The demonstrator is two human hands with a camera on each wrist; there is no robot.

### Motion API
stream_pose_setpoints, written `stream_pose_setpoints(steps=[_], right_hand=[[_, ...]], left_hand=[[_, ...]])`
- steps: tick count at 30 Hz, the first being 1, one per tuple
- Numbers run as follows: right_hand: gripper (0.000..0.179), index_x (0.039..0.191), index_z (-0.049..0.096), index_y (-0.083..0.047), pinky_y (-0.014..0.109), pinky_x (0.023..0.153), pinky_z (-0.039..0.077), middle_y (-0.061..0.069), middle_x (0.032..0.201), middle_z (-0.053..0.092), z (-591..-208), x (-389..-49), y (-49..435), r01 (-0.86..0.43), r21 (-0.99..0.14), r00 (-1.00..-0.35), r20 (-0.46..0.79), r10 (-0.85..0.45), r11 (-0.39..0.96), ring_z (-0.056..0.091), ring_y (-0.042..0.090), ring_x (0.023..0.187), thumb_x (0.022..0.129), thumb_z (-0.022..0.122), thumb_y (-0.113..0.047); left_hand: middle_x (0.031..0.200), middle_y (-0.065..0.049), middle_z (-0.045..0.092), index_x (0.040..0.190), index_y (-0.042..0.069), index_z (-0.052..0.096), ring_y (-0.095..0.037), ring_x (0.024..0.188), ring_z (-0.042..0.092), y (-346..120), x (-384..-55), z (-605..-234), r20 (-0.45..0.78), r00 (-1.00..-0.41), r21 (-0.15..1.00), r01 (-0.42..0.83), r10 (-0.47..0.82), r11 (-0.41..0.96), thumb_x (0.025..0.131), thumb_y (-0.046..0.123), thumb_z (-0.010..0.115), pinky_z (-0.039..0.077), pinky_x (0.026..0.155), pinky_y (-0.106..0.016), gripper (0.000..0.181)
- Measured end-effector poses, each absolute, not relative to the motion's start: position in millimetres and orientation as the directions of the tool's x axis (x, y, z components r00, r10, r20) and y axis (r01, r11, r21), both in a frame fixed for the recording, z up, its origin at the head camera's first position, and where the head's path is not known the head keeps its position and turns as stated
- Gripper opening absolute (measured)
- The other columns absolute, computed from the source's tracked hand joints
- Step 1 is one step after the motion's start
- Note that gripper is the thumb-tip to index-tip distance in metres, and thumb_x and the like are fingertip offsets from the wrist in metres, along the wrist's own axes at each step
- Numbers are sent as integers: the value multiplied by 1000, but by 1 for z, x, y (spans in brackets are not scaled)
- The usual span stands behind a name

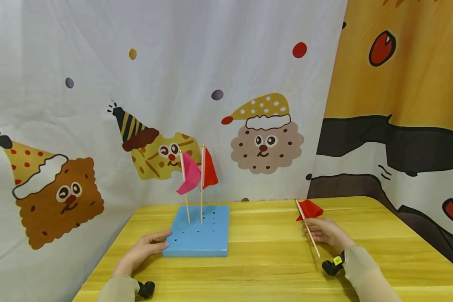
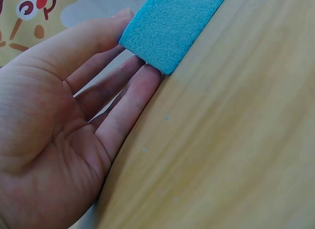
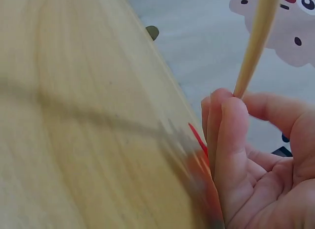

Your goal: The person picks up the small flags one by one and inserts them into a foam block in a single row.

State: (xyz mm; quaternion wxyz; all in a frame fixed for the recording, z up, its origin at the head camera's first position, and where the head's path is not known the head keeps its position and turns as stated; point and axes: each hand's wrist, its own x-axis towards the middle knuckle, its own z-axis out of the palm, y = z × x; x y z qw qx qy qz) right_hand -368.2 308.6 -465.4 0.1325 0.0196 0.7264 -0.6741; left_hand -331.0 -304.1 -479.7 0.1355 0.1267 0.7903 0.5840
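A blue foam block with several small holes in its top lies on the table. Two stick flags stand in it, a pink flag and a red flag beside it. My left hand touches the block's left side with extended fingers; in the left wrist view the thumb and fingertips meet the foam. At the right, my right hand pinches the wooden stick of another red flag between thumb and fingers. That flag tilts, its cloth end pointing away from me.
The wooden table reaches back to a white curtain printed with cartoon biscuits. An orange and black printed curtain hangs at the right. Black wrist cameras sit on both wrists.
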Motion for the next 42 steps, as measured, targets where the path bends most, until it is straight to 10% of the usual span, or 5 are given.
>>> stream_pose_setpoints(steps=[42], right_hand=[[33, 117, 56, 9, 31, 62, 59, 9, 85, 67, -359, -362, 230, -48, -993, -984, 28, -174, 109, 67, 22, 68, 97, 61, -16]], left_hand=[[147, -29, 36, 145, 0, 44, -42, 124, 48, -302, -330, -480, -54, -939, 956, 49, 340, 288, 96, 23, 64, 49, 96, -47, 57]])
